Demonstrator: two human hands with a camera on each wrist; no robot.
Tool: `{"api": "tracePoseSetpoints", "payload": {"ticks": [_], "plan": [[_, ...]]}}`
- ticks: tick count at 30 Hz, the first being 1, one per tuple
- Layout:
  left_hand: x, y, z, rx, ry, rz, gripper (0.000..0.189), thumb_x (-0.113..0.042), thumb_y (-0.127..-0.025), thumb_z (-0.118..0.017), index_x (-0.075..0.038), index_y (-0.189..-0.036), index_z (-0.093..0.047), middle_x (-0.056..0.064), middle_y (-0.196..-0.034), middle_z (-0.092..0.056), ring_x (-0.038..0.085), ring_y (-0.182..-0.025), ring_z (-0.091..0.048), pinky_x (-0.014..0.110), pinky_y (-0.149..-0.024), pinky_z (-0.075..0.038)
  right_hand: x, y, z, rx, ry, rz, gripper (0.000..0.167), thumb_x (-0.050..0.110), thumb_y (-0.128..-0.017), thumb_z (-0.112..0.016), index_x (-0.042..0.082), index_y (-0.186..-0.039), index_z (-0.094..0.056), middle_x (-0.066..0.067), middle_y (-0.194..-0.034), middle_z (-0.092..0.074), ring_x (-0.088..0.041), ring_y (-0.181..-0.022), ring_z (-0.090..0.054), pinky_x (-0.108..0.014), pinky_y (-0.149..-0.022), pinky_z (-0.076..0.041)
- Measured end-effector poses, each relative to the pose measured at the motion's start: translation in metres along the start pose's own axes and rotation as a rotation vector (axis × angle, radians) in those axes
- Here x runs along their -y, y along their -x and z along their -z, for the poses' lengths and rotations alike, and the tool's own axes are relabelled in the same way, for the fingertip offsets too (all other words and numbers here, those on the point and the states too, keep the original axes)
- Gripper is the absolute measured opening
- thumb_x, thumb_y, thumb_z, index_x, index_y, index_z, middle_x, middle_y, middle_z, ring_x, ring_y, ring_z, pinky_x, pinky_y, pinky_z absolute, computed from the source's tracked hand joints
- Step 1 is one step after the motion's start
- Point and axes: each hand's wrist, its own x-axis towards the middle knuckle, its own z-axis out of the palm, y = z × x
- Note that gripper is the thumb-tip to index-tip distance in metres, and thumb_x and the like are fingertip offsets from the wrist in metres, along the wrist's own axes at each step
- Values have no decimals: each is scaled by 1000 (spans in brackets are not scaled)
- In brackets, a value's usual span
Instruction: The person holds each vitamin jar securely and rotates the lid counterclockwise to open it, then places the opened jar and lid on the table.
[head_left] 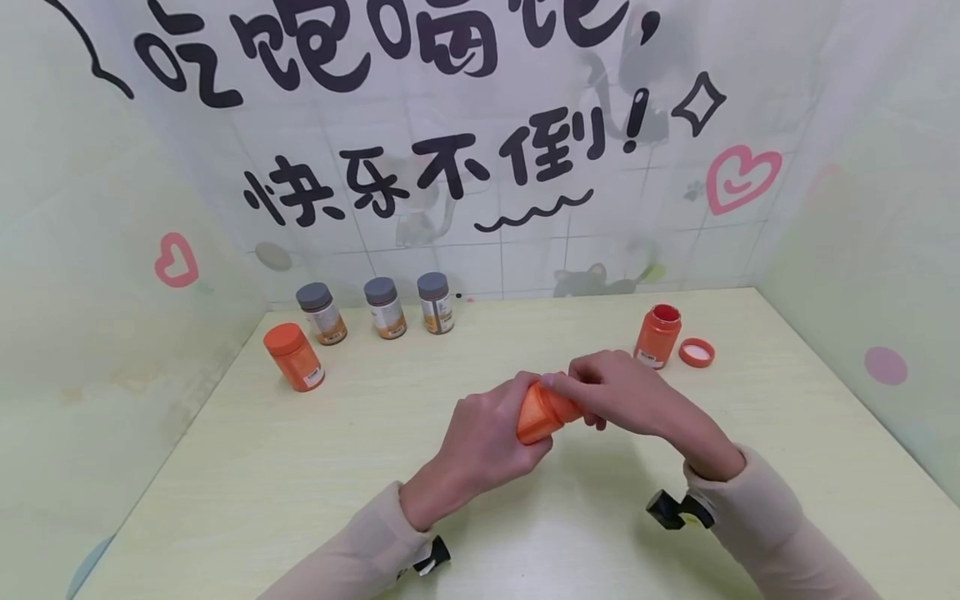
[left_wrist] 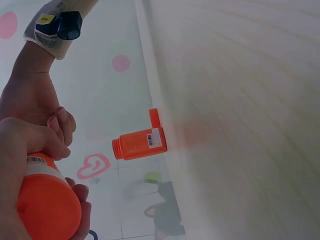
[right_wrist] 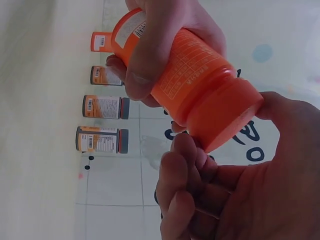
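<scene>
Above the table's middle, my left hand (head_left: 491,433) grips the body of an orange bottle (head_left: 537,414), its fingers and thumb wrapped round it. My right hand (head_left: 622,392) pinches the bottle's orange cap (right_wrist: 227,117) between thumb and fingertips. In the right wrist view the bottle lies tilted, cap toward the right palm, and a small gap shows between the cap's edge and the bottle's shoulder. The left wrist view shows the bottle's rounded orange base, with the left fingers around it.
An uncapped orange bottle (head_left: 658,337) stands at the back right, its cap (head_left: 697,352) lying beside it. At the back left are a capped orange bottle (head_left: 295,358) and three grey-lidded bottles (head_left: 386,310). A printed curtain (head_left: 450,233) hangs behind the table (head_left: 300,467).
</scene>
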Motion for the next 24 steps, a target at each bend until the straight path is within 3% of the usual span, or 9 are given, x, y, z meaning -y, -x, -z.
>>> {"api": "tracePoseSetpoints", "payload": {"ticks": [6,17,24], "plan": [[1,-1,-1,-2,44,30,50,-25,-72,-79,-15,-115,-55,-7,-82,-65,3,-61,-52,15,-54,-44,-4,0,4,45,-105,82,28,47,-90,-66,20,-96,-61,-1,-80,-66,-19,-66,-65,-36,-62,-55],[2,-2,-1,19,131,80,49,-22,-73,-80,-14,-114,-55,-7,-77,-61,3,-60,-51,16,-54,-43,-7,4,13,19,-19,312,44,24,-82,-78,31,-118,-54,11,-101,-66,-9,-82,-66,-30,-67,-57],[5,-4,-2,21,205,103,47,-22,-74,-80,-15,-114,-56,-6,-78,-63,4,-63,-55,18,-57,-47,-11,4,19,1,-47,354,49,17,-80,-80,26,-120,-53,10,-108,-64,-11,-87,-66,-31,-67,-58]]}}
